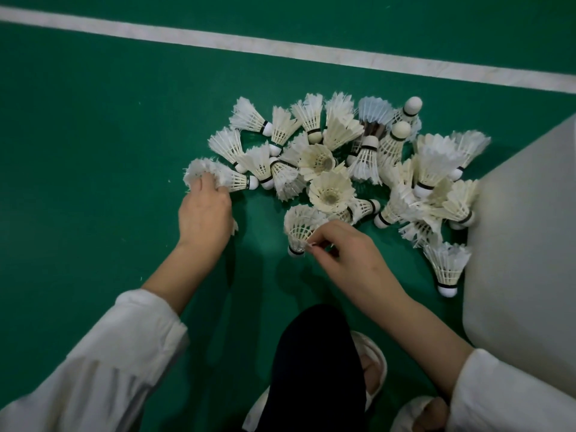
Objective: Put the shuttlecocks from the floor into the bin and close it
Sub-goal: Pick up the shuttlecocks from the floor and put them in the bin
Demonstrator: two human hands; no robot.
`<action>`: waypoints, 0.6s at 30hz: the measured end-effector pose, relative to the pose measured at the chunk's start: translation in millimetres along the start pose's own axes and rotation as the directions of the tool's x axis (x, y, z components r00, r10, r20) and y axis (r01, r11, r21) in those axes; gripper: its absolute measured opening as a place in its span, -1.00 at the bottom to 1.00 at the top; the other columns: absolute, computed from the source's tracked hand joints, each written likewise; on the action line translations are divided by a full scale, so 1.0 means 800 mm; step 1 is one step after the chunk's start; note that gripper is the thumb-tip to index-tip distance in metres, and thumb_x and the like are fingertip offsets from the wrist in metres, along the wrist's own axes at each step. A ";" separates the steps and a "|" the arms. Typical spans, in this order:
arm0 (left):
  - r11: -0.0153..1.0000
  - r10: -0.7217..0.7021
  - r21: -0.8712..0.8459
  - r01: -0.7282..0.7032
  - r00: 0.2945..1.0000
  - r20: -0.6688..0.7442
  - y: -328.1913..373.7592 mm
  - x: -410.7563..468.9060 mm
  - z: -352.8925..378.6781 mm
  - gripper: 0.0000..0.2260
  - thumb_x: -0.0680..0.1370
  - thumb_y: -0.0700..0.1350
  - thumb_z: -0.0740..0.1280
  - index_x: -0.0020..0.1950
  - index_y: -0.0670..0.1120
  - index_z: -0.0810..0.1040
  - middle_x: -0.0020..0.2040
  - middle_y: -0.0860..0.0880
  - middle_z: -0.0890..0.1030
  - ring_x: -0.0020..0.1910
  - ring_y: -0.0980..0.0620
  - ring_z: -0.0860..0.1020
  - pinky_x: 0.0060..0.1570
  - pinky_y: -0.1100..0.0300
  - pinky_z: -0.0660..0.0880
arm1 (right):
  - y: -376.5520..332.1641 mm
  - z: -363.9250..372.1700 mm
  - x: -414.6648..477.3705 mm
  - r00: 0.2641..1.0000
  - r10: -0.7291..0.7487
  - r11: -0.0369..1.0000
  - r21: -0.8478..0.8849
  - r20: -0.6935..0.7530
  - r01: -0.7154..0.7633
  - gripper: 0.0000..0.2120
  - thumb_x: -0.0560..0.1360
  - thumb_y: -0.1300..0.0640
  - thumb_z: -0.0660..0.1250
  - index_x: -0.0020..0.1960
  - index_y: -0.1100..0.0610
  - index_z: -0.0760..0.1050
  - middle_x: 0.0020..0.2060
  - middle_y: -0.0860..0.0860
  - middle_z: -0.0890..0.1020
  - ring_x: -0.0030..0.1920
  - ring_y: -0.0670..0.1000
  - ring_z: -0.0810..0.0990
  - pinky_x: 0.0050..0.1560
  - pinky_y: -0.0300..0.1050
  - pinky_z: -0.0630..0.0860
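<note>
Head view: left hand (204, 210) gripped the feathers of the edge shuttlecock (233, 179). Right hand (346, 254) pinched the near shuttlecock (300, 227) low, by its cork. The pile (358, 157) lay on the floor (93, 135), touching the bin (523, 229) on the right. Likely best: hold the skirts lightly, take several per trip, then drop them in.

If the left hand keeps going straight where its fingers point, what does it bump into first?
The leftmost shuttlecock: the left hand grips its feathers. Past it looks like bare floor up to the white line.
</note>
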State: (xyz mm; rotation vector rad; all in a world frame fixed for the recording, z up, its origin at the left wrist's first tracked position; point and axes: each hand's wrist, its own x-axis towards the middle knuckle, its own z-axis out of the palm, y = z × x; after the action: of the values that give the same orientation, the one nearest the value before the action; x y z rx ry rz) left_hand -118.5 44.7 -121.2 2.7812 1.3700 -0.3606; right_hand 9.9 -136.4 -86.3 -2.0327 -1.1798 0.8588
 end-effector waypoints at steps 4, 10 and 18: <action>0.993 0.037 -0.112 -0.037 0.999 -0.001 -0.014 -0.016 0.001 -0.71 0.51 -0.20 0.28 0.16 -0.35 0.44 0.15 -0.26 0.39 0.16 -0.21 0.34 0.09 -0.08 0.42 | 0.004 -0.006 0.001 1.000 0.017 1.000 0.000 -0.023 -0.017 -0.95 0.49 0.20 0.32 -0.11 0.17 0.53 -0.15 0.00 0.54 -0.15 -0.04 0.50 -0.10 -0.26 0.42; 0.999 0.005 -0.038 -0.003 0.999 0.038 -0.043 -0.049 -0.005 -0.45 0.51 0.04 0.25 0.32 -0.33 0.27 0.31 -0.28 0.25 0.31 -0.25 0.20 0.31 -0.12 0.23 | 0.006 -0.008 -0.002 0.999 0.015 1.000 -0.002 -0.039 -0.015 -0.96 0.50 0.19 0.32 -0.11 0.15 0.53 -0.15 -0.02 0.54 -0.15 -0.08 0.49 -0.14 -0.37 0.36; 1.000 -0.004 0.001 0.004 0.998 0.064 -0.028 -0.049 0.027 -0.81 0.44 -0.26 0.37 -0.03 -0.32 0.47 -0.05 -0.29 0.49 -0.06 -0.25 0.45 -0.17 -0.10 0.47 | 0.006 -0.005 -0.010 1.000 0.010 1.000 0.017 -0.020 -0.009 -0.95 0.50 0.20 0.31 -0.11 0.15 0.53 -0.17 -0.04 0.53 -0.16 -0.09 0.51 -0.10 -0.26 0.46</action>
State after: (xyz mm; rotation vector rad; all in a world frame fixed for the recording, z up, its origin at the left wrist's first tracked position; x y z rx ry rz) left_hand -163.2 25.3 -131.9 2.7421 1.3626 -0.4457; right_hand 12.2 -146.2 -86.4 -2.0305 -1.1496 0.8484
